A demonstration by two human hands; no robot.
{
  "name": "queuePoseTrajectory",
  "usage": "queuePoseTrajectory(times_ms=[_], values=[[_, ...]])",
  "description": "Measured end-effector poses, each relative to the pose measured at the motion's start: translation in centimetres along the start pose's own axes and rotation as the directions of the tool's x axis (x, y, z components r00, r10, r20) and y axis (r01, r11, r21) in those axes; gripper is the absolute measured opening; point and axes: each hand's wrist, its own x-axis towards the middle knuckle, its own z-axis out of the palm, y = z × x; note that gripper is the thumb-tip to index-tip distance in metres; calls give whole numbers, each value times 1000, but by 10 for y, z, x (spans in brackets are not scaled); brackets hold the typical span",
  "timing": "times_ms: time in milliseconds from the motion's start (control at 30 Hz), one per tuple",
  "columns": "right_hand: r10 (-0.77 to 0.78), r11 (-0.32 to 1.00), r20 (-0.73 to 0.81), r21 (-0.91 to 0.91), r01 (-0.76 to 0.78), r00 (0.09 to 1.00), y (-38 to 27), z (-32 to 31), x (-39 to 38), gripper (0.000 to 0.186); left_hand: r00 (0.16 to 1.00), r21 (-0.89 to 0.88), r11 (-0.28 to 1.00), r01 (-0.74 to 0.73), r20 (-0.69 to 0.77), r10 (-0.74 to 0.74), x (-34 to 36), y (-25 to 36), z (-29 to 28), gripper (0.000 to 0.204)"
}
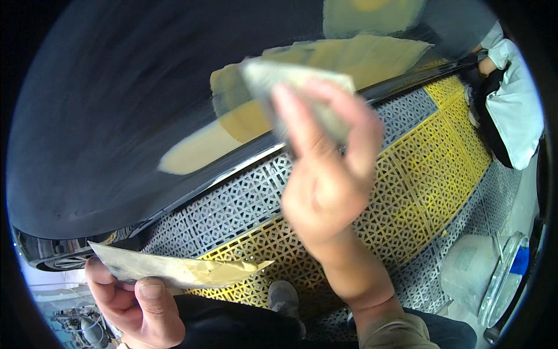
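The fingers of the right hand pinch a pale spreader, blurred, so its grip is hard to read in detail. Its wide edge lies beyond the fingertips, running left to right and dipping slightly rightward, with one corner pointing up and left. It looks thin and light, probably springy; the end away from that edge seems the place to hold it.

The fingers of the left hand grasp a flat plate by its left part, thumb at the near edge. Its long axis runs left to right, tipping slightly down toward a narrow end well right of the thumb. Tan putty lies on that end; it is likely soft and sticky, so the clean left part suits a hold. The plate is likely light and fairly stiff.

Beyond the right fingers spreads a dark panel with a tan patch; whether the spreader touches it, I cannot tell.
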Motion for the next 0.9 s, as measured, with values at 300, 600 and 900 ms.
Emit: queuePoseTrajectory(times_ms=[300,600,900], values=[[-74,997,68,-23,76,995,-10,38,-21,35,996,-13,998,-63,-61,62,-11,-14,-20,62],[-80,983,375,-125,136,924,17,37,-108,26,989,49,998,-27,-143,34,-22,-1,-24,67],[296,902,290,230,-366,910,-6,-7,-77,36,996,-17,999,-36,85,37,6,4,-6,32]])
